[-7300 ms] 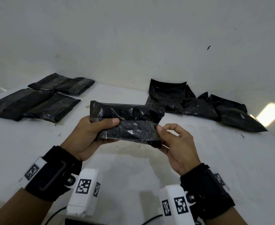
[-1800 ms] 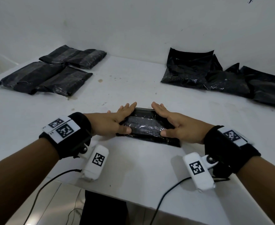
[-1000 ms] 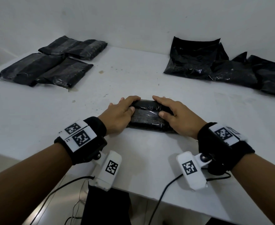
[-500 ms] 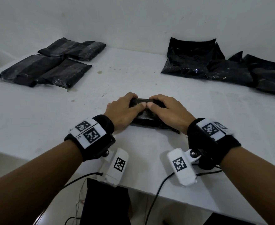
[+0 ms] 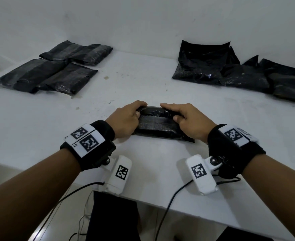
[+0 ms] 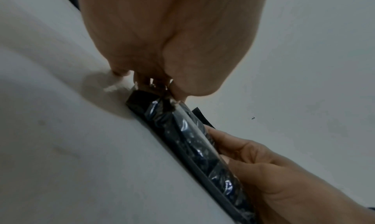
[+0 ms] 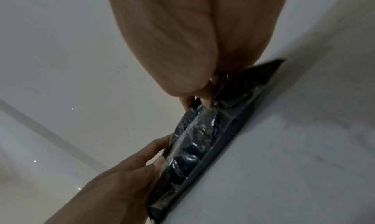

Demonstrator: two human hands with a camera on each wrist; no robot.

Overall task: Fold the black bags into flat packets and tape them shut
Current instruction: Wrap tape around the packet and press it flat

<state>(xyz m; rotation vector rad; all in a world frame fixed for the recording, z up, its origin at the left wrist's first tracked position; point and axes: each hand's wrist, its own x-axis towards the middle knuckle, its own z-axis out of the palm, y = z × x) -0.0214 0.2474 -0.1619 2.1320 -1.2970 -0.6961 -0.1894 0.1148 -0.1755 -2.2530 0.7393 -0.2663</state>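
A folded black bag [image 5: 158,125] lies on the white table [image 5: 160,171] near its front edge. My left hand [image 5: 126,121] grips the bag's left end, fingers curled over the far edge and thumb on top. My right hand [image 5: 188,121] grips the right end the same way. In the left wrist view the left hand [image 6: 162,86] pinches the glossy black bag [image 6: 194,147]. In the right wrist view the right hand [image 7: 202,96] pinches the black bag [image 7: 194,141], whose near side is slightly raised off the table.
Three flat black packets [image 5: 52,73] lie at the back left of the table. A heap of loose black bags [image 5: 238,72] lies at the back right against the white wall. Cables hang off the front edge.
My hands pressed flat on the bag, then curled over its far edge. In the last half second they moved apart from the middle to the two ends.
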